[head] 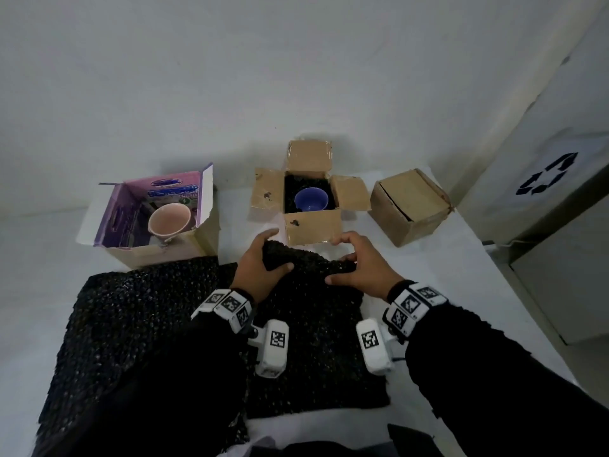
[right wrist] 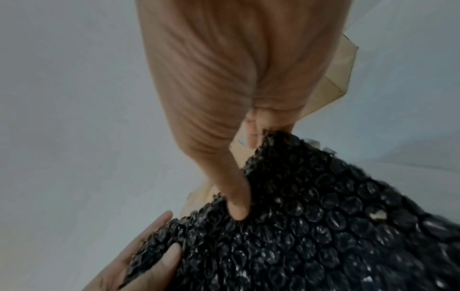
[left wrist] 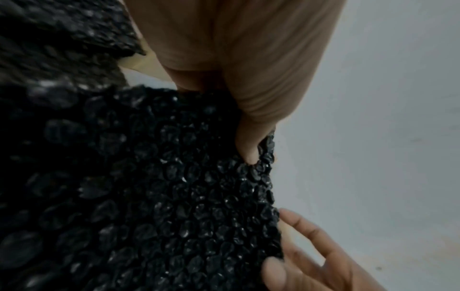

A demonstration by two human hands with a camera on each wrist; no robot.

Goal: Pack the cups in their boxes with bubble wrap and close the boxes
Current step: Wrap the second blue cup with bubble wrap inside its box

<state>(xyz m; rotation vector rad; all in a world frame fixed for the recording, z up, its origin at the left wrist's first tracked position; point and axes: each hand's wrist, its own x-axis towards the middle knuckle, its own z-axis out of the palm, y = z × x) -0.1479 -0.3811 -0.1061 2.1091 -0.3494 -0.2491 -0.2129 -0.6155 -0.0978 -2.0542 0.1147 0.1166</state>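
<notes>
A sheet of black bubble wrap lies on the white table in front of me. My left hand grips its far left corner, thumb on top. My right hand pinches its far right corner. The wrist views show the black bubble wrap held between thumb and fingers. Just beyond my hands stands an open brown box lined with black wrap, a blue cup inside. At the left an open purple-lined box holds a pink cup tilted on its side.
A second sheet of black bubble wrap lies at the left, partly under the first. A closed brown box stands at the right. A grey cabinet with a recycling mark borders the table's right edge. A white wall is behind.
</notes>
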